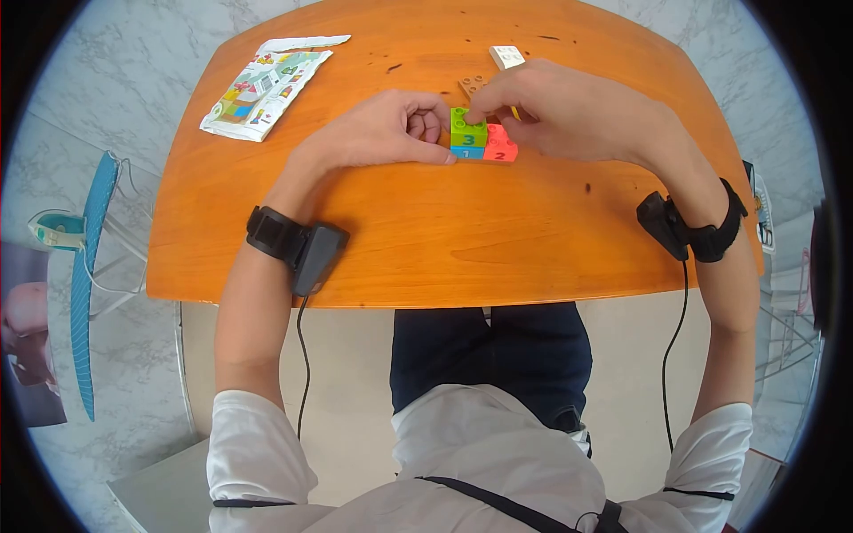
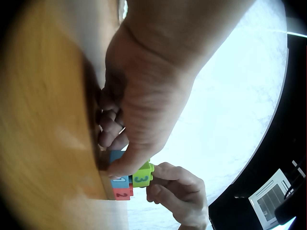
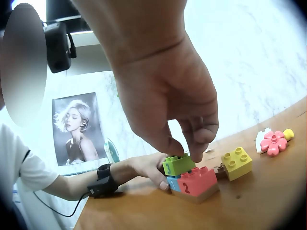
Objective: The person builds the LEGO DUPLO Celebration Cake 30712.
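A green toy building brick [image 1: 468, 135] marked 3 stands on top of a blue brick [image 1: 466, 154] marked 1. Beside the blue one is a red brick [image 3: 199, 181] marked 2, over a tan layer seen in the right wrist view. My left hand [image 1: 382, 131] holds the blue brick from the left, thumb against its numbered face and the other fingers curled behind. With thumb and fingertips my right hand [image 1: 577, 107] pinches the green brick near its studs. In the left wrist view, the green brick [image 2: 142, 175] looks slightly tilted.
A yellow brick [image 3: 237, 164] stands right of the red one. Farther off lie a pink flower piece [image 3: 274, 143], a white brick [image 1: 507, 57] and a brown studded piece [image 1: 470, 86]. A printed packet [image 1: 267, 89] lies at the table's far left.
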`<control>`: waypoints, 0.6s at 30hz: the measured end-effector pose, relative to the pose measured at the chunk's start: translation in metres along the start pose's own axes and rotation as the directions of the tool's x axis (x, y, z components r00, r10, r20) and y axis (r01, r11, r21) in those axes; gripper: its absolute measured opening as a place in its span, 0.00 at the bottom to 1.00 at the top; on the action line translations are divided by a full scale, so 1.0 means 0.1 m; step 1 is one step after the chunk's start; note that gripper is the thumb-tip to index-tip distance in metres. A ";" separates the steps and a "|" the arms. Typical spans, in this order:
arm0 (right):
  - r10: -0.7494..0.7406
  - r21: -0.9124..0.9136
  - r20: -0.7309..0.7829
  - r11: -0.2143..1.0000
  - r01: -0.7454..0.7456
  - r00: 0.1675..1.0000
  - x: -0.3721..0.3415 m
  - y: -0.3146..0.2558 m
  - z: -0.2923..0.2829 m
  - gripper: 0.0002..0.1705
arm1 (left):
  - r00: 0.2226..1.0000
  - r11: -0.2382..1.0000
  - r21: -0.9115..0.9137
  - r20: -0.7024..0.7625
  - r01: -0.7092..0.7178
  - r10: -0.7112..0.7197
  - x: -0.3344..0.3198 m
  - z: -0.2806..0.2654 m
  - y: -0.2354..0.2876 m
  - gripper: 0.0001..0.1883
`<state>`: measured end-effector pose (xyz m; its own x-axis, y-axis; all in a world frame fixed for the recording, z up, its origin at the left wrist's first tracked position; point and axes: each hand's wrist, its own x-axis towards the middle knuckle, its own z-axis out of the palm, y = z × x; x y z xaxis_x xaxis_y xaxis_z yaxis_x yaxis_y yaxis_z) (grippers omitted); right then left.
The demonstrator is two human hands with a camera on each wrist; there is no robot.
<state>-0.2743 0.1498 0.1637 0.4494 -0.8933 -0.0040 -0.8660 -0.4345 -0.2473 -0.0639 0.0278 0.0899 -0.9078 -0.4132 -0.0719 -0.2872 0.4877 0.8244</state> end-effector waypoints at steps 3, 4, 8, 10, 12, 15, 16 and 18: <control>0.122 -0.007 0.115 0.992 -0.122 0.986 0.00 -0.09 -0.10 0.17 | 1.000 1.000 -0.010 0.001 -0.004 0.004 0.02 0.00 -0.04 0.17; 0.139 -0.023 0.140 0.990 -0.137 0.980 -0.01 -0.11 -0.12 0.17 | 1.000 1.000 -0.009 0.003 -0.003 0.003 0.02 0.00 -0.05 0.17; 0.158 0.028 0.163 0.986 -0.164 0.974 -0.02 -0.09 -0.16 0.17 | 1.000 1.000 -0.001 -0.006 -0.012 0.012 0.02 0.01 -0.05 0.17; 0.200 0.099 0.169 0.971 -0.219 0.965 -0.01 -0.07 -0.14 0.18 | 1.000 1.000 -0.003 -0.009 -0.008 0.008 0.02 0.01 -0.05 0.17; 0.190 0.112 0.160 0.972 -0.209 0.969 0.00 -0.05 -0.10 0.18 | 1.000 1.000 -0.021 -0.006 -0.021 0.021 0.03 0.01 -0.06 0.17; 0.183 0.093 0.149 0.976 -0.198 0.972 -0.02 -0.08 -0.10 0.19 | 1.000 1.000 -0.004 -0.007 -0.017 0.017 0.03 0.01 -0.07 0.17; 0.186 0.062 0.148 0.979 -0.196 0.971 -0.03 -0.10 -0.10 0.19 | 1.000 1.000 -0.005 -0.005 -0.016 0.016 0.03 0.02 -0.08 0.17; 0.180 0.053 0.158 0.980 -0.190 0.971 -0.04 -0.08 -0.12 0.19 | 0.999 0.999 -0.019 -0.012 -0.033 0.033 0.04 0.02 -0.09 0.17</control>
<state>-0.2718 0.1552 0.1772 0.3150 -0.9274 -0.2018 -0.9230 -0.2499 -0.2926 -0.0652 0.0232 0.0811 -0.9131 -0.4059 -0.0379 -0.2510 0.4864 0.8369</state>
